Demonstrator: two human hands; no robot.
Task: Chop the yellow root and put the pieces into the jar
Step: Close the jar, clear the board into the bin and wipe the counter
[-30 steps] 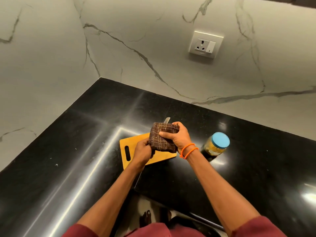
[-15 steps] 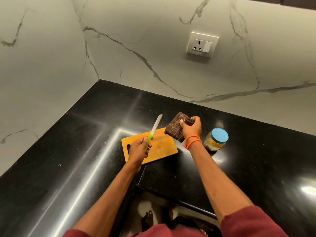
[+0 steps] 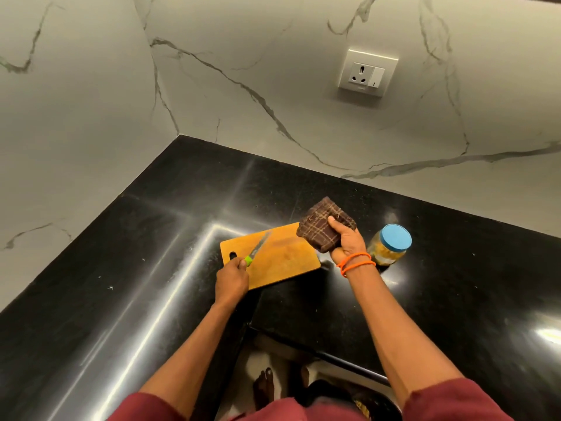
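Note:
My left hand [image 3: 232, 276] grips the green handle of a knife [image 3: 258, 248]; its blade lies low over the bare wooden cutting board [image 3: 283, 262]. My right hand [image 3: 346, 243] holds a folded brown checked cloth [image 3: 323, 227] just beyond the board's right corner. A jar [image 3: 389, 246] with a blue lid and yellow pieces inside stands on the black counter, right of my right hand. No whole yellow root shows anywhere.
The black counter [image 3: 151, 268] forms an L around me, with marble walls behind. A wall socket [image 3: 367, 72] sits high on the back wall. The counter's inner edge [image 3: 318, 352] runs below my arms, with floor and my feet beneath.
The cloth came off the knife and my right hand carried it right toward the jar. My left hand lowered the knife blade down toward the board.

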